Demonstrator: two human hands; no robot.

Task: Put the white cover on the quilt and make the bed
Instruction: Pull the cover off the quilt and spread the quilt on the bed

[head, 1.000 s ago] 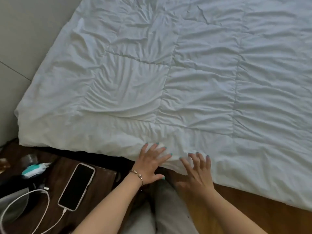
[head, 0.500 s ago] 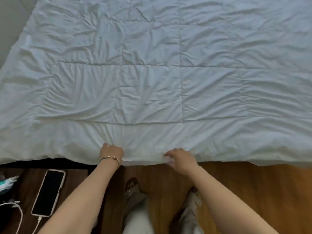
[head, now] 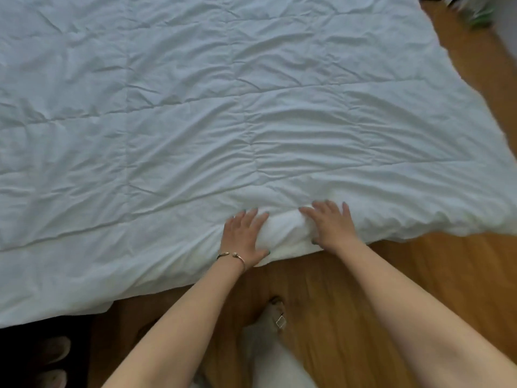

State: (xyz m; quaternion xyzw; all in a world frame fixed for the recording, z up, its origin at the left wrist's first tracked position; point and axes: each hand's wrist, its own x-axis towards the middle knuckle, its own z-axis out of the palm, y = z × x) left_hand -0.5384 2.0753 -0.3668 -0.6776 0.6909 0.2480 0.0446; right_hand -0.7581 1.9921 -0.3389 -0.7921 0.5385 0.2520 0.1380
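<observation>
A wrinkled white quilted quilt (head: 223, 121) lies spread flat across the bed, covering nearly everything from the far edge to the near one, where its hem hangs just over the brown wooden floor (head: 349, 298). Both hands rest on the near hem, close together with a puffed fold of fabric between them. The left hand (head: 244, 238), wearing a thin metal bracelet (head: 232, 256) at the wrist, presses flat with its fingers spread and straight. The right hand (head: 331, 226) does likewise, palm down, fingers extended onto the quilt. A pair of pale slippers (head: 54, 359) sits in shadow at the near left.
</observation>
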